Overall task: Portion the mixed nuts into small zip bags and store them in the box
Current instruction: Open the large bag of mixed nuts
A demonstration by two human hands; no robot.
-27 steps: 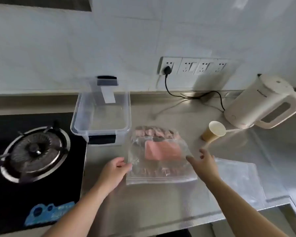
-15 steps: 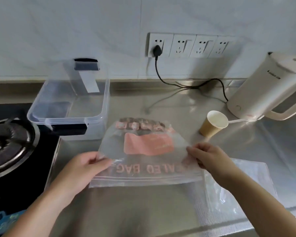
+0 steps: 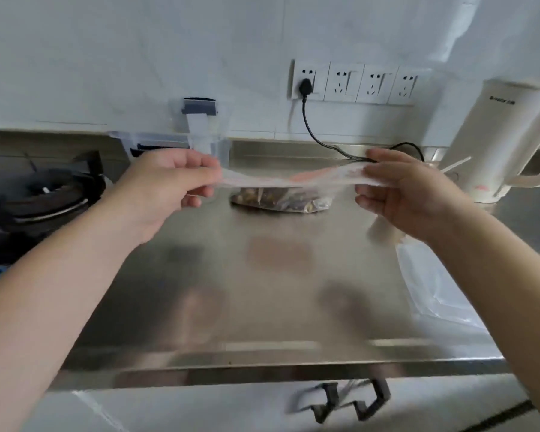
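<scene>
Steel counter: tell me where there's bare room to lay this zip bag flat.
Bare steel counter runs from the bag of mixed nuts to the front edge, between the gas stove and the clear bags. The back right is crowded by the kettle and cord.

A: zip bag [image 3: 293,179] colours?
B: Clear film, pink print. Nut bag [image 3: 281,201] shows mottled browns.
A: Surroundings?
B: Kettle [image 3: 496,141] cream, counter [image 3: 262,291] brushed steel grey, plug cable [image 3: 317,132] black, wall sockets [image 3: 353,83] white.

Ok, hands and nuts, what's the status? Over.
Left hand and right hand hold zip bag stretched above counter. Nuts bag lies beneath. Box behind, nothing blocking.
</scene>
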